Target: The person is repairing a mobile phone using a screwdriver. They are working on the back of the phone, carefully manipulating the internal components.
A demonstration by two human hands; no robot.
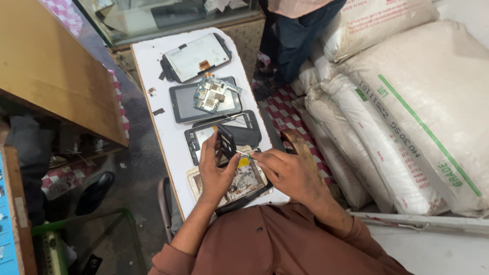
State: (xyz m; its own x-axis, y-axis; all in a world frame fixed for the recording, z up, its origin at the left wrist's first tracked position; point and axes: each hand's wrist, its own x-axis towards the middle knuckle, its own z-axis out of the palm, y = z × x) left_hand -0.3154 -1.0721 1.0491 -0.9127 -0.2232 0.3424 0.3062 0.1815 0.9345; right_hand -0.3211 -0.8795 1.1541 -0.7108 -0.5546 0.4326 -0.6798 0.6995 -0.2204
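Wearer's shirt: rust-brown cloth, plain weave, no pattern. Small dark button on front, near collar line. Sleeves pushed up past elbows, bunched in folds on both sides. Forearms bare. Left hand [216,170] and right hand [285,173] bare: no gloves, rings, watch or wristband seen.

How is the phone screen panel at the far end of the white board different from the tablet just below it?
The screen panel is pale, lies tilted and has nothing resting on it. The tablet is dark grey, lies squarer to the white board and carries a circuit board. Both lie flat, clear of the hands.
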